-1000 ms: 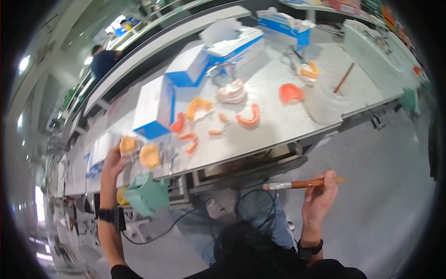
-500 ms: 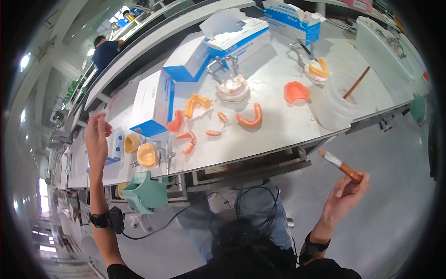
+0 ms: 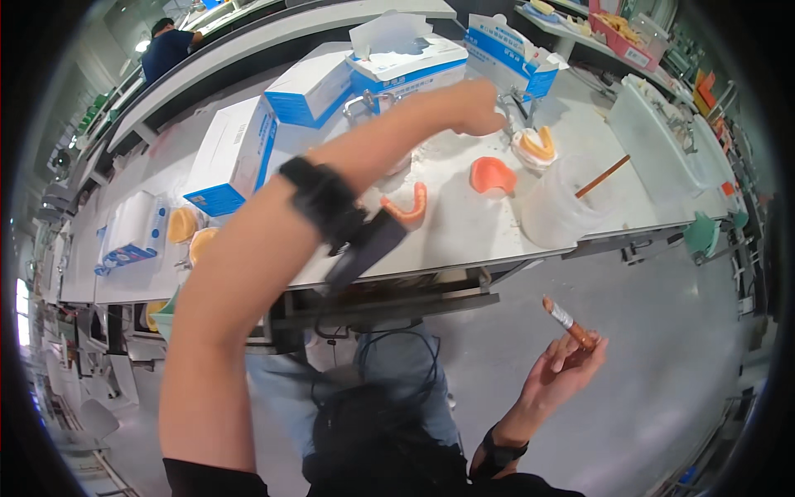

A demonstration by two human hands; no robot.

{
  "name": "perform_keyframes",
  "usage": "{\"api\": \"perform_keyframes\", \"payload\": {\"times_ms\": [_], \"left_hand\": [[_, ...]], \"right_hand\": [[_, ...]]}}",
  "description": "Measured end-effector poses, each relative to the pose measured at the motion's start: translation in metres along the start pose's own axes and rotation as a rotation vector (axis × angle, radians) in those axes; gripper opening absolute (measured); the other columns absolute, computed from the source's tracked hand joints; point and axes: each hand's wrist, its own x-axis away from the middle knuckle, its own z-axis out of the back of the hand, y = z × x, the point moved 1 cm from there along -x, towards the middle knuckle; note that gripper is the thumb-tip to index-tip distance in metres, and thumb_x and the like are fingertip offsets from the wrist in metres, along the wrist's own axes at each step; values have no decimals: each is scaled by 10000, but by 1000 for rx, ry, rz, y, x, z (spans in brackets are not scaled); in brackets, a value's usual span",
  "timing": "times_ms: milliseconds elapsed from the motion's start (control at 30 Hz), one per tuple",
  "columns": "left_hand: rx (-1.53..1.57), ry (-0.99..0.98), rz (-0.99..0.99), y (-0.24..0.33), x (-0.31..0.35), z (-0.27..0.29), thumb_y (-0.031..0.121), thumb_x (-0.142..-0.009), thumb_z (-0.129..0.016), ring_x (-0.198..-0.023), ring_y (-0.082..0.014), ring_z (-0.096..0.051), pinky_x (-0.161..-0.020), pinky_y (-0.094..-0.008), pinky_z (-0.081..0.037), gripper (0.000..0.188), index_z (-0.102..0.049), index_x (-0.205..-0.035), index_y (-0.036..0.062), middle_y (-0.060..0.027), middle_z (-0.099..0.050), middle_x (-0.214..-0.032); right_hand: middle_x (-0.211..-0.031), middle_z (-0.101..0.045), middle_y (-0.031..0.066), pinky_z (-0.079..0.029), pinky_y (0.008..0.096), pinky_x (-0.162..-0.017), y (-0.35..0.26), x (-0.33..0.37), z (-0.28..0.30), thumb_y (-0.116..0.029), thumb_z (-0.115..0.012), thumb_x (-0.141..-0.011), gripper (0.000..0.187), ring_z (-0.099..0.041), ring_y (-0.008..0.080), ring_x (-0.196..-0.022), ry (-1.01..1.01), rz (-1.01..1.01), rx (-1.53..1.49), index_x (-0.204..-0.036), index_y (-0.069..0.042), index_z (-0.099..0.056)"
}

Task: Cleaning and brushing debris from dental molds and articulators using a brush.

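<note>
My left hand (image 3: 480, 109) reaches across the bench, its back to me and fingers hidden, beside the metal articulator (image 3: 517, 103) that carries a white cast with a yellow rim (image 3: 538, 145). Whether it touches the frame I cannot tell. In front of that lie a coral-pink denture base plate (image 3: 493, 176) and a pink horseshoe-shaped denture (image 3: 407, 205). My left forearm hides much of the middle bench. Off the bench edge, low on the right, my right hand (image 3: 567, 364) is shut on a short brown-handled tool (image 3: 571, 321) with a silvery-white band and brown tip.
A translucent plastic cup (image 3: 555, 211) with a brown stick (image 3: 603, 176) stands at the bench's right front. Behind it is a clear bin (image 3: 662, 141). White-and-blue boxes (image 3: 228, 157) line the back and left. Yellow casts (image 3: 184, 224) sit at left. Another person (image 3: 170, 51) is far off.
My left hand has swung from the far left across the bench to the articulator at the right. My right hand still holds the tool, a little lower and further left in view.
</note>
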Motion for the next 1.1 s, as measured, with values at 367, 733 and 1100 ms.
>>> {"api": "perform_keyframes", "payload": {"times_ms": [367, 733, 1100], "left_hand": [[1013, 208, 314, -8, -78, -49, 323, -891, -506, -761, -188, -627, -674, -266, -451, 351, -592, -870, -17, -138, -653, -831], [1235, 677, 5, 18, 95, 63, 264, -935, -432, -735, -131, -514, -735, -290, -392, 322, -460, -671, 82, -16, -458, -643], [1535, 973, 53, 36, 300, 28, 298, -966, -420, -578, -84, -319, -553, -248, -324, 294, -507, -863, 38, 23, -390, -673]], "right_hand": [[-666, -473, 26, -241, 170, -383, -26, -3, -13, -302, -421, -957, 253, -316, 42, -397, 59, 108, 108, -922, -59, -483], [-628, -548, 62, -341, 187, -443, -62, -69, -103, -214, -524, -913, 218, -436, 72, -461, -284, 633, 514, -851, -5, -536], [-724, -586, 65, -464, 234, -664, -42, -93, -144, -126, -617, -843, 196, -553, 114, -681, -915, 453, 1085, -814, 62, -570]]}}
